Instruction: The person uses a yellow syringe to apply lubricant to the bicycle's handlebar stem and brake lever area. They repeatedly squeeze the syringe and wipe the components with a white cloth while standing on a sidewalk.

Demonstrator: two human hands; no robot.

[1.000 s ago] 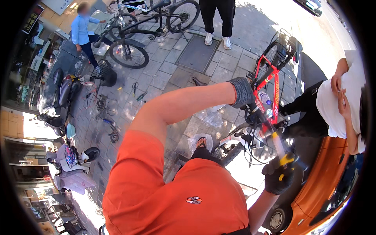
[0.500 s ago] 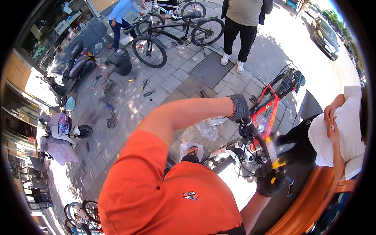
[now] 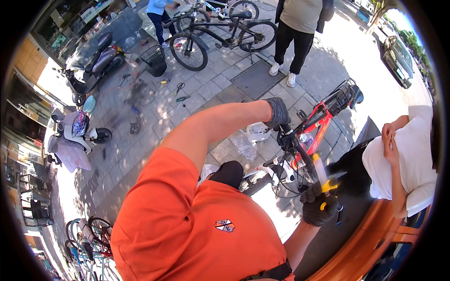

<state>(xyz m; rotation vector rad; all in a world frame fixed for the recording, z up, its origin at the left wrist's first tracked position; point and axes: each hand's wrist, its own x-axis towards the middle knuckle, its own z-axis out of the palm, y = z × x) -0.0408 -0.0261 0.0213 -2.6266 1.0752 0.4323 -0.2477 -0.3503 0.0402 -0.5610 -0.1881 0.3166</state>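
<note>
My left hand (image 3: 277, 114), in a dark grey glove, is closed at the dark handlebar (image 3: 285, 136) of a red and white bicycle (image 3: 321, 122). My gloved right hand (image 3: 318, 208) is wrapped round a yellow-and-black tool (image 3: 329, 183) at the near end of the handlebar, beside a translucent sleeve-like piece (image 3: 320, 168). Loose cables (image 3: 281, 180) loop below the bars. A plastic bottle (image 3: 305, 139) sits on the frame. Clear plastic bags (image 3: 242, 144) lie on the paving beside the bike.
A person in white (image 3: 393, 164) stands close right by an orange car (image 3: 356, 248); another (image 3: 297, 33) stands beyond, one in blue (image 3: 155, 16) at back. A black bicycle (image 3: 220, 40), scooters (image 3: 77, 136), a basket (image 3: 153, 61), hand tools (image 3: 179, 90) and parked bikes (image 3: 86, 243) surround me.
The view has shifted, showing more street. My left hand and arm sit higher in the picture. My knee has come into view where my sandalled foot was. Both hands remain at the bicycle.
</note>
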